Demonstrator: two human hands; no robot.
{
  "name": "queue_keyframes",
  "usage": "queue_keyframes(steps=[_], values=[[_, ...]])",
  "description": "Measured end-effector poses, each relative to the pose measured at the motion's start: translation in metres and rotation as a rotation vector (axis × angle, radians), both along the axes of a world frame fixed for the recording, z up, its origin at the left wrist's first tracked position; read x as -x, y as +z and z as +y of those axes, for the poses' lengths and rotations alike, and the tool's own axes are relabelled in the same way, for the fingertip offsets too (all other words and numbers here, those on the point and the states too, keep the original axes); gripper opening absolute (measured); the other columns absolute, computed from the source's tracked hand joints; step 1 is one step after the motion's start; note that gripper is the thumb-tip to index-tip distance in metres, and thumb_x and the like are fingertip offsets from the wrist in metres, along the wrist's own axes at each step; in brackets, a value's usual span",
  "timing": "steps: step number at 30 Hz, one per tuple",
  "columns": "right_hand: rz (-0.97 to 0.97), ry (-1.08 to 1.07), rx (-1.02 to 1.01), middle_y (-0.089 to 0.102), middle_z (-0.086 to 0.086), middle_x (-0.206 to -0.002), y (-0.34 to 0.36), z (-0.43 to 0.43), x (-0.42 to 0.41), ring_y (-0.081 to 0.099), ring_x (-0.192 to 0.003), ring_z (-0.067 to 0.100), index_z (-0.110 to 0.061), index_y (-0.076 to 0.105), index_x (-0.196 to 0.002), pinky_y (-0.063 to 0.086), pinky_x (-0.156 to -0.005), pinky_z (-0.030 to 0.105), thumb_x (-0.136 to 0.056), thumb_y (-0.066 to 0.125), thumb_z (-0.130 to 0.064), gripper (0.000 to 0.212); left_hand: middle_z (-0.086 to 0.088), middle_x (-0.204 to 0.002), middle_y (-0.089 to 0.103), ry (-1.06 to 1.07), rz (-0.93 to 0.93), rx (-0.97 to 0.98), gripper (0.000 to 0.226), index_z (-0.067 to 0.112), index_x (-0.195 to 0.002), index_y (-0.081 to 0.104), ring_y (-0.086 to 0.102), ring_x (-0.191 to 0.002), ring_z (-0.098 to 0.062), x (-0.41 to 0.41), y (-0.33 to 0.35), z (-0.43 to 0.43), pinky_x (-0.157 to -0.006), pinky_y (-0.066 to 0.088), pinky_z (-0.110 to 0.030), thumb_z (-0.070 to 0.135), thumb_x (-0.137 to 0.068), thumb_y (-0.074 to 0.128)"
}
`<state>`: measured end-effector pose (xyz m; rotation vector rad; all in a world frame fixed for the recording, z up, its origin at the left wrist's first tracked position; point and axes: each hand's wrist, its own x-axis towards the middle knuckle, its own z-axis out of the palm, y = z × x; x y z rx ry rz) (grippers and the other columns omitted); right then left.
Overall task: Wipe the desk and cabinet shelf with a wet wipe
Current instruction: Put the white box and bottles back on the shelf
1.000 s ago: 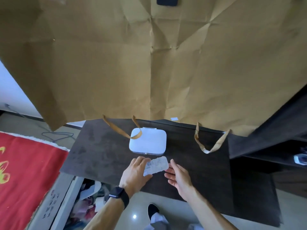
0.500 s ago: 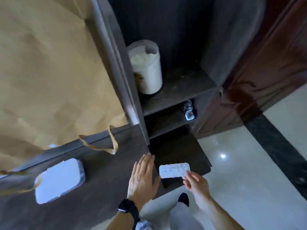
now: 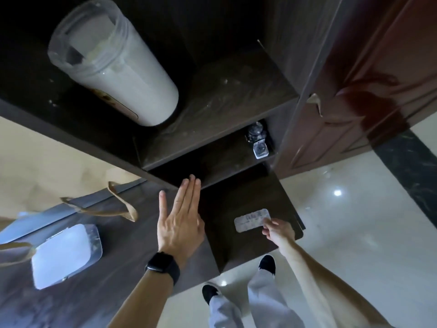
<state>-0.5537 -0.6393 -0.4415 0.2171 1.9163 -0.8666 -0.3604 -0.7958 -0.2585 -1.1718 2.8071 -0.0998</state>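
Wipe (image 3: 250, 221) in right grip (image 3: 279, 232), left grip (image 3: 179, 223) flat

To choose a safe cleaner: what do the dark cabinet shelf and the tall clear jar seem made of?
The dark cabinet shelf is probably wood-grain laminate, matt: faint streaks show. The tall clear jar seems plastic: cloudy see-through walls, pale powder inside.

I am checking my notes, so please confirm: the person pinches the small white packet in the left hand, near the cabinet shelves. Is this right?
Not quite: the hand is wrong. The head view shows the person pinching the small white packet in the right hand, near the cabinet shelves. The left hand is open, fingers straight, holding nothing.
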Motion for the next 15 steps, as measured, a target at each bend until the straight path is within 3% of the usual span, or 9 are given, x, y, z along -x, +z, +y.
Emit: queue_keyframes(steps=[2,5,10,15], values=[[0.167,0.263,-0.147,0.076,0.004,-0.081,-0.007,-0.005,0.004,0.073,-0.078,0.02,-0.013,0.075,-0.095,0.058,-0.073,0.034,-0.091,0.06,-0.052,0.041,-0.002,-0.165,0.006,0.016,-0.008,-0.015,0.088,0.012,-0.157,0.01,0.002,-0.152,-0.014,0.003,-0.006,0.001,-0.121,0.001,-0.056,0.025,-0.084,0.058],[0.339,0.52,-0.301,0.075,0.012,-0.093,-0.007,-0.013,0.007,0.072,-0.089,0.029,-0.009,0.072,-0.09,0.047,-0.062,0.027,-0.092,0.051,-0.061,0.055,-0.002,-0.165,0.006,0.072,-0.022,-0.056,0.094,0.013,-0.157,0.007,-0.001,-0.152,-0.013,0.009,-0.015,0.004,-0.121,-0.002,-0.055,0.025,-0.08,0.06],[0.373,0.587,-0.398,0.072,0.02,-0.106,-0.003,-0.02,0.008,0.069,-0.101,0.035,-0.003,0.069,-0.099,0.053,-0.074,0.035,-0.088,0.059,-0.061,0.06,-0.001,-0.165,0.002,0.108,-0.048,-0.108,0.097,0.014,-0.157,0.004,-0.01,-0.151,-0.012,0.011,-0.023,0.005,-0.12,-0.01,-0.054,0.028,-0.079,0.06],[0.367,0.616,-0.423,0.072,0.017,-0.108,0.012,-0.016,0.007,0.067,-0.105,0.034,-0.005,0.07,-0.101,0.052,-0.078,0.035,-0.093,0.048,-0.061,0.061,-0.002,-0.165,0.001,0.104,-0.067,-0.126,0.096,0.014,-0.157,0.004,-0.012,-0.151,-0.013,0.011,-0.022,0.004,-0.119,-0.012,-0.054,0.03,-0.08,0.058]])
